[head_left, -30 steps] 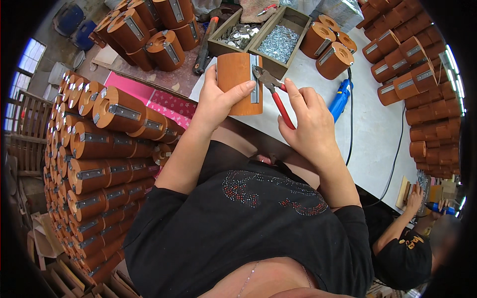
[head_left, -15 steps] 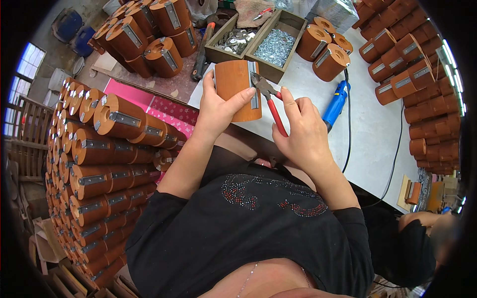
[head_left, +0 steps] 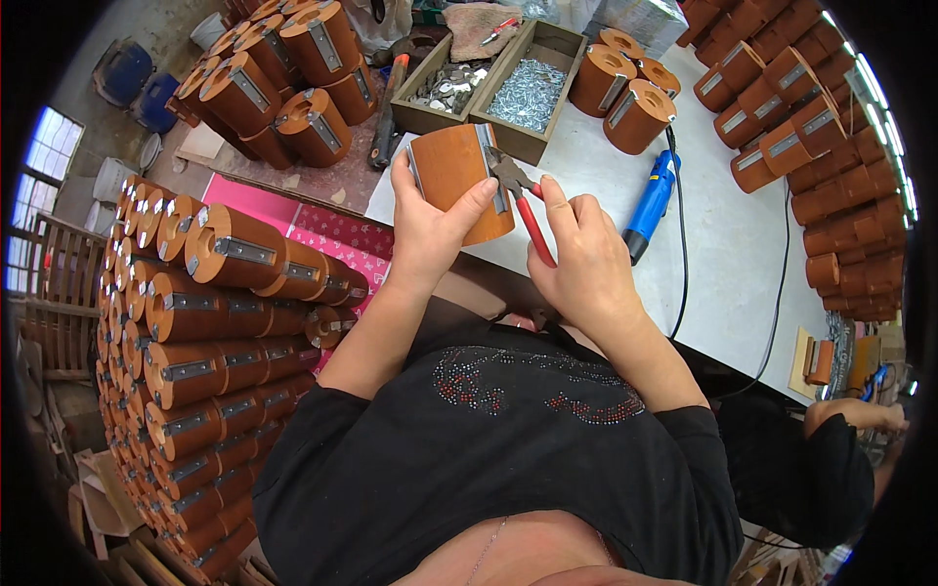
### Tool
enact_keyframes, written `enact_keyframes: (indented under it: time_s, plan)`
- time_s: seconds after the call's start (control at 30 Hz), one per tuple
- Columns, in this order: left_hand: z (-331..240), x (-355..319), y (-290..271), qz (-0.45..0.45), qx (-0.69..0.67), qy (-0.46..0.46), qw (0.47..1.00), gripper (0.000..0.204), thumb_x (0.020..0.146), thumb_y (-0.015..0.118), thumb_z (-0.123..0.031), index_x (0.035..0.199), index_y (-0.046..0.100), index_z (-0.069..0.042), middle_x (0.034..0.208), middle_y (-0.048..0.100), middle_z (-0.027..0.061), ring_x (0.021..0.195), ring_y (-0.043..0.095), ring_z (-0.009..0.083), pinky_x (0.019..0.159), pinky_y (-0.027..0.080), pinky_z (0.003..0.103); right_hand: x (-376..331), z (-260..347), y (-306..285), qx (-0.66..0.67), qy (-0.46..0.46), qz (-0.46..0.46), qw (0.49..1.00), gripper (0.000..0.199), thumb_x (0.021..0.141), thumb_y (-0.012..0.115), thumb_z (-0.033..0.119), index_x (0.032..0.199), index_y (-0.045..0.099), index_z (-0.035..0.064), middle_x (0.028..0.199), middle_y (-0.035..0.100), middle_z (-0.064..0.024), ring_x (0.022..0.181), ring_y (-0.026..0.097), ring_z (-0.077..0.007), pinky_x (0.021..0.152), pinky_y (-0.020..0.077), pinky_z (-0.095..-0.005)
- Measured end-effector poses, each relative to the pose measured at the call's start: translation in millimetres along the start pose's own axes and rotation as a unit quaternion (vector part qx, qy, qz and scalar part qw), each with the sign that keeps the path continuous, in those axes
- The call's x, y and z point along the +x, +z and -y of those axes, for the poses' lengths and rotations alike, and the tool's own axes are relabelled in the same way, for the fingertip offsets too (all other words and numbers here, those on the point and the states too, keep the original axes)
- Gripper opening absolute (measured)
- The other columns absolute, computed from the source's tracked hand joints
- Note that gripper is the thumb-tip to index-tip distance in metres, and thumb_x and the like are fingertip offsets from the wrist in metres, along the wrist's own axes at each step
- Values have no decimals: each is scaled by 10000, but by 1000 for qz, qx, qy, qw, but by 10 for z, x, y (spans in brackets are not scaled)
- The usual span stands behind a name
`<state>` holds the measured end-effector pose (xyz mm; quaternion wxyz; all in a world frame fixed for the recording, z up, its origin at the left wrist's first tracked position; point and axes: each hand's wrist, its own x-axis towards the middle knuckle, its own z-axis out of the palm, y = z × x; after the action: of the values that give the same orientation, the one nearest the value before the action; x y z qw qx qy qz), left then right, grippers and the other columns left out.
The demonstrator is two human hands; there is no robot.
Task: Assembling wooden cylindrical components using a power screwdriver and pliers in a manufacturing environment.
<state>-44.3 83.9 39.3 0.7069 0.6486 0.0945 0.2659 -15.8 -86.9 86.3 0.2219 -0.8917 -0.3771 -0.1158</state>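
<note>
The left hand [head_left: 430, 223] is clamped around a brown wooden cylinder [head_left: 451, 181], thumb across its front, holding it above the near edge of the white-topped table [head_left: 728, 283], just on the person's side of two wooden trays [head_left: 513, 145]. The right hand [head_left: 588, 262] is closed on the red handles of a pair of pliers [head_left: 528, 217], whose head lies against the metal strip [head_left: 501, 199] along the cylinder's right side. Compared with half a second ago, the cylinder leans further, its top toward the left, and the pliers have tilted with it. At the lower right, a co-worker's forearm [head_left: 850, 414] now extends toward the rim, where a head was visible before. The left fingertips behind the cylinder are hidden, and the right hand covers part of the handles. From here I cannot tell whether the pliers' jaws are apart or bite on the strip. The co-worker's hand is too small and too near the dark rim to show what it holds, and the stack of cylinders [head_left: 230, 303] at left narrows into the same distortion.
</note>
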Motion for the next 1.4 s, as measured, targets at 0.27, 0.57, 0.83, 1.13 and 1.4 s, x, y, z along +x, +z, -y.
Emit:
enact_keyframes:
  time_s: [0.27, 0.57, 0.83, 1.13, 1.4]
  plan:
    - [-91, -22, -24, -2, 13, 26, 1000, 866, 728, 762, -220, 1309, 187, 64, 1153, 480, 207, 1035, 544, 226, 870, 458, 330, 78, -167, -27, -22, -44, -18, 999, 628, 594, 644, 14, 1205, 502, 40, 840, 504, -122, 725, 547, -290, 620, 484, -383]
    - [-220, 37, -187, 77, 15, -38, 996, 812, 735, 743, -171, 1318, 220, 44, 1174, 475, 169, 1061, 522, 206, 887, 446, 319, 287, -430, -307, -114, -221, -35, 968, 522, 652, 581, 0, 1171, 552, 47, 795, 496, -88, 667, 503, -234, 566, 443, -338]
    - [-378, 233, -223, 244, -21, -116, 963, 618, 774, 684, -103, 1287, 357, 10, 1169, 510, 98, 1066, 509, 155, 909, 420, 298, 428, -535, -819, -282, -349, -33, 893, 345, 744, 568, 174, 1079, 595, 94, 743, 480, -18, 650, 488, -152, 483, 392, -267]
    - [-512, 502, -228, 342, 22, -155, 927, 832, 702, 676, -262, 1368, 261, 14, 1230, 472, 105, 1101, 490, 188, 948, 382, 311, 509, -422, -1292, -354, -391, -41, 849, 177, 720, 570, 213, 803, 556, 58, 679, 514, -23, 616, 518, -168, 443, 387, -282]
    - [-447, 230, -42, 319, -89, -53, 942, 1101, 621, 723, -473, 1437, 135, -25, 1367, 335, 146, 1225, 394, 257, 1023, 309, 355, 409, -195, -1417, -395, -326, 1, 859, 173, 718, 582, 198, 755, 638, 38, 719, 554, -51, 624, 534, -204, 417, 339, -298]
